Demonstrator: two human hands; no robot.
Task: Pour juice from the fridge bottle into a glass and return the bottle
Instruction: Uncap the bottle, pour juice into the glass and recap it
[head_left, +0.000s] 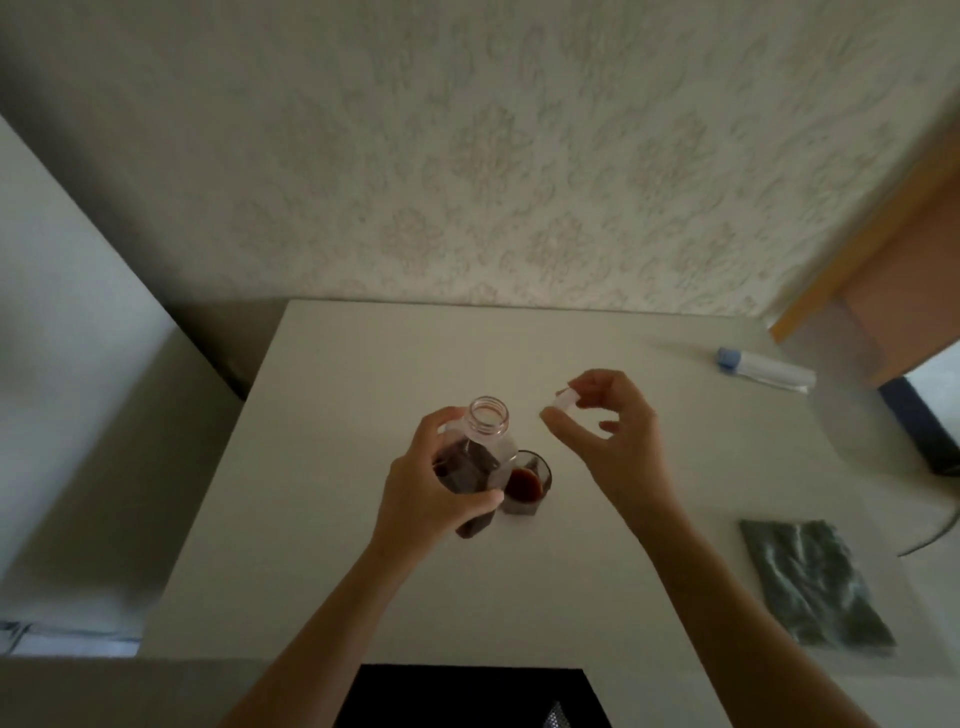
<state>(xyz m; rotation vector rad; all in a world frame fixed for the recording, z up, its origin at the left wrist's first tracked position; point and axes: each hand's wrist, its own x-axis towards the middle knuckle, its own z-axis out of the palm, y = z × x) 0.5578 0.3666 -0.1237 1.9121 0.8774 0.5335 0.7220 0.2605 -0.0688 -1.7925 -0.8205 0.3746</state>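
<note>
my right hand (608, 431) pinches the white cap (565, 401) just beside the open bottle (475, 457), which my left hand (436, 488) grips upright on the bench (322, 519); the glass (525, 486) (already holding juice) touches it. recapping looks next: line the cap over the neck, twist.

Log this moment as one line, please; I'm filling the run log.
left hand: grips bottle, uncapped | right hand: pinches cap | glass: holds juice, on table

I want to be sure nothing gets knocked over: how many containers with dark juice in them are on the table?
2. The open bottle, gripped by the left hand, and a glass standing on the table right beside it.
</note>
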